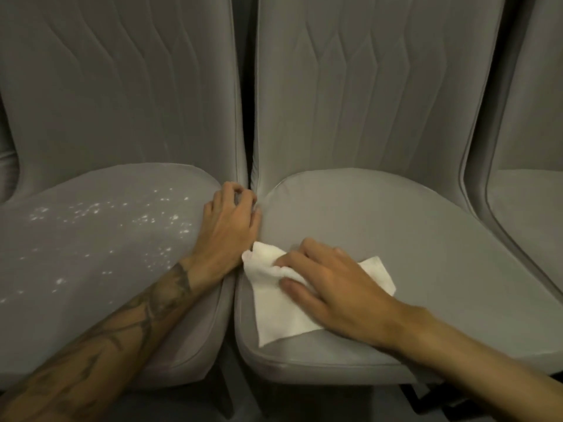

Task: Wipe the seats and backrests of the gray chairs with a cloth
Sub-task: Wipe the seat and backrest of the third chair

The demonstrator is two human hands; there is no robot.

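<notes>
Two gray upholstered chairs stand side by side. The left chair's seat (100,239) carries scattered white specks. On the seat of the middle chair (411,239) lies a white cloth (280,312), near its left front edge. My right hand (329,284) presses flat on the cloth, fingers bunching its upper part. My left hand (228,226) rests in the gap between the two seats with fingers curled against the middle chair's edge, holding nothing. Both quilted backrests (365,86) rise behind the seats.
A third gray chair (530,193) shows at the right edge, and part of another at the far left. A narrow dark gap runs between the two main chairs. Dark floor and chair legs (426,400) lie below the seats.
</notes>
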